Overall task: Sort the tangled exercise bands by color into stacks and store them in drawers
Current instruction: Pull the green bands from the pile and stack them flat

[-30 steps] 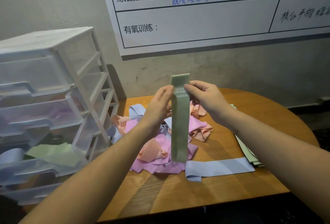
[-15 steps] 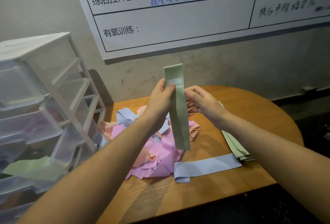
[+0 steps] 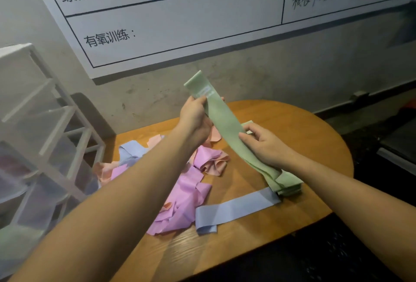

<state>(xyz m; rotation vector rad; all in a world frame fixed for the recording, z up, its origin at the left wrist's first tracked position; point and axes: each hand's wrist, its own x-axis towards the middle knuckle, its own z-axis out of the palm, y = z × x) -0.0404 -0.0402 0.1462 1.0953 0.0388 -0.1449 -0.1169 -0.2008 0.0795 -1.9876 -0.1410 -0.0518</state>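
Centre frame: left hand (image 3: 195, 122) pinches the green band (image 3: 225, 124) near its top; right hand (image 3: 263, 144) fingers grip its middle, lower end meeting the green stack (image 3: 290, 183) on the counter (image 3: 304, 128). Careless lowering may skew the stack.

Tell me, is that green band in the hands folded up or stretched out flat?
Stretched out flat: the green band runs straight from the left hand down past the right hand.

A round wooden table (image 3: 292, 124) carries tangled pink, peach and blue bands (image 3: 186, 191), a flat blue band (image 3: 236, 210) and a green stack (image 3: 289, 183).
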